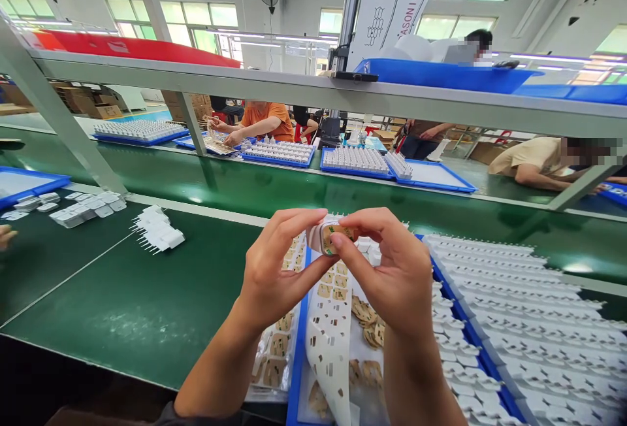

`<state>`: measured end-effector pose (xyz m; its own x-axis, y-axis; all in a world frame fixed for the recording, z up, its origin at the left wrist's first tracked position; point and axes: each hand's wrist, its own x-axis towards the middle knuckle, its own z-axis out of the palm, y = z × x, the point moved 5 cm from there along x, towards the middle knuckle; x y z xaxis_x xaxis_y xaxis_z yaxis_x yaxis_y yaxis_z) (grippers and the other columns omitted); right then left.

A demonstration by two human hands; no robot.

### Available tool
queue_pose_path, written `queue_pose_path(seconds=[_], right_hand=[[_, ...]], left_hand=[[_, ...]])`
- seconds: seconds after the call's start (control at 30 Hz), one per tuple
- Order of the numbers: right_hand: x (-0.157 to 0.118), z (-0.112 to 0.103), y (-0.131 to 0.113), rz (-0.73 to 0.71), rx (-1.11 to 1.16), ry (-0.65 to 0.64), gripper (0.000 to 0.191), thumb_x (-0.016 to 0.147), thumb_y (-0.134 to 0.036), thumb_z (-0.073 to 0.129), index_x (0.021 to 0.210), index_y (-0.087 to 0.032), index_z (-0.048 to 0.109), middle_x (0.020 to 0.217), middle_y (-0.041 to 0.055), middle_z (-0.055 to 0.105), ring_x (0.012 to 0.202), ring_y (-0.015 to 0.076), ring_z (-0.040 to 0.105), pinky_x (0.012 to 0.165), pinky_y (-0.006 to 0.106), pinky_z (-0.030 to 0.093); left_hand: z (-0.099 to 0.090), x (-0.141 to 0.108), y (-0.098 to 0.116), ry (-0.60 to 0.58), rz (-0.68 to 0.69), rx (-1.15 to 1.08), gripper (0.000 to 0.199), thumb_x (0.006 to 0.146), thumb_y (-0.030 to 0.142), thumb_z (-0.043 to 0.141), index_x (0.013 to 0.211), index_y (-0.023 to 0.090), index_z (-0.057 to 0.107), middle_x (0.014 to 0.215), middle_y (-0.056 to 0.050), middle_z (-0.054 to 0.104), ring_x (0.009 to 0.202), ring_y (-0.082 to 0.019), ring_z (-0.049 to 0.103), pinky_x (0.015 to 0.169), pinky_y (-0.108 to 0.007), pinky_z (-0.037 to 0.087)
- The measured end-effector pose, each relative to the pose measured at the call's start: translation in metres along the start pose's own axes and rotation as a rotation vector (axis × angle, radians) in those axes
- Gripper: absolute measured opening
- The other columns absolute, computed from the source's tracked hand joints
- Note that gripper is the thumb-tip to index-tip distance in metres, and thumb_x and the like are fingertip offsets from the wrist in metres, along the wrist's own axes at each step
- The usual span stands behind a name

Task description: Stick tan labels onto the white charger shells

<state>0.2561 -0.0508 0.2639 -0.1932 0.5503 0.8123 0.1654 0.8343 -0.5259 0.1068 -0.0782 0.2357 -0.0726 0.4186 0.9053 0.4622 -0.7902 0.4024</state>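
My left hand (277,269) and my right hand (392,269) meet above the bench and pinch one small white plastic part (321,235) between their fingertips. A tan sticker sits on its face under my right thumb. Below my hands hangs a curled white sticker backing sheet (329,334) with empty cut-outs. Loose tan stickers (367,321) lie in the blue tray (296,360) beneath.
Rows of white parts (514,308) fill blue trays to my right. A small pile of white parts (157,230) and more white pieces (83,207) lie on the green bench at left. Across the green conveyor (294,191), other people work beside blue trays. A grey shelf (313,89) runs overhead.
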Motion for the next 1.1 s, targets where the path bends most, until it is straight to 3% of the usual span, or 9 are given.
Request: queue_pose_path(seconds=[0.33, 0.57, 0.67, 0.77, 0.9, 1.1], right_hand=[[0.002, -0.001, -0.004, -0.029, -0.101, -0.018, 0.015, 0.085, -0.016, 0.071, 0.096, -0.024, 0.065, 0.085, -0.0029, 0.066, 0.078, 0.0119, 0.061, 0.074, 0.029, 0.053], [-0.001, 0.001, 0.001, 0.121, -0.041, -0.03, 0.013, 0.085, -0.022, 0.07, 0.096, -0.024, 0.064, 0.083, -0.0019, 0.066, 0.074, 0.0126, 0.062, 0.063, 0.025, 0.054], [-0.001, 0.002, 0.002, 0.137, 0.037, -0.023, 0.01, 0.088, -0.019, 0.066, 0.096, -0.024, 0.065, 0.085, -0.0014, 0.066, 0.075, 0.0125, 0.062, 0.065, 0.026, 0.056], [0.0, 0.001, 0.0, 0.067, 0.054, -0.002, 0.014, 0.089, -0.014, 0.063, 0.098, -0.024, 0.066, 0.089, 0.0002, 0.067, 0.081, 0.0146, 0.063, 0.071, 0.03, 0.057], [0.001, -0.001, -0.012, -0.142, -0.105, 0.033, 0.02, 0.087, -0.008, 0.065, 0.097, -0.025, 0.066, 0.088, 0.001, 0.07, 0.085, 0.0184, 0.063, 0.079, 0.038, 0.054], [-0.003, -0.002, -0.018, -0.316, -0.242, 0.047, 0.031, 0.085, -0.007, 0.066, 0.107, -0.029, 0.066, 0.089, 0.0014, 0.072, 0.086, 0.0229, 0.065, 0.077, 0.043, 0.055]], left_hand=[[0.001, 0.002, 0.007, 0.011, 0.128, 0.071, 0.055, 0.08, 0.01, 0.076, 0.13, 0.024, 0.057, 0.114, -0.006, 0.067, 0.104, -0.019, 0.065, 0.089, -0.033, 0.059], [0.001, 0.002, 0.009, 0.027, 0.24, 0.206, 0.052, 0.083, 0.014, 0.073, 0.131, 0.025, 0.055, 0.113, -0.006, 0.068, 0.104, -0.02, 0.067, 0.089, -0.035, 0.06], [0.001, 0.001, 0.007, 0.041, 0.207, 0.165, 0.053, 0.081, 0.013, 0.075, 0.129, 0.026, 0.056, 0.112, -0.006, 0.068, 0.104, -0.02, 0.067, 0.089, -0.034, 0.06], [0.001, 0.001, -0.001, 0.056, 0.1, 0.061, 0.053, 0.079, 0.016, 0.078, 0.127, 0.025, 0.058, 0.111, -0.007, 0.067, 0.102, -0.02, 0.066, 0.089, -0.035, 0.06], [0.004, -0.001, -0.012, 0.052, -0.013, -0.019, 0.052, 0.079, 0.019, 0.079, 0.127, 0.025, 0.059, 0.11, -0.007, 0.066, 0.103, -0.02, 0.066, 0.092, -0.036, 0.059], [0.006, 0.0, -0.021, 0.046, -0.109, -0.063, 0.051, 0.08, 0.025, 0.078, 0.127, 0.024, 0.058, 0.111, -0.006, 0.065, 0.103, -0.018, 0.065, 0.093, -0.034, 0.058]])
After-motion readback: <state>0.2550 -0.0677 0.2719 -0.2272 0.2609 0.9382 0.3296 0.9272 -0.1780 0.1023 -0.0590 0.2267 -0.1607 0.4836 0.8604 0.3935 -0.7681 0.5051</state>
